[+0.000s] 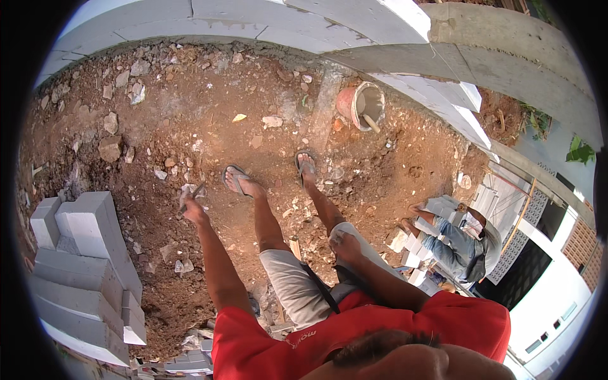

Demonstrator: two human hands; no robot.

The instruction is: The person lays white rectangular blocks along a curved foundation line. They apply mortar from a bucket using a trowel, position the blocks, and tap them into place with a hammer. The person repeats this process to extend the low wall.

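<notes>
While left hand (pixel 192 209) fingers grip a thin grey trowel (pixel 194 192), right hand (pixel 345 246) rests spread

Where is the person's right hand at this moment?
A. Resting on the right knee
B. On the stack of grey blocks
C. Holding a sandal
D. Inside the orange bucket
A: the right hand lies on the bent right knee, over the light shorts, far from the orange bucket near the wall and from the stack of grey blocks at the left.
</notes>
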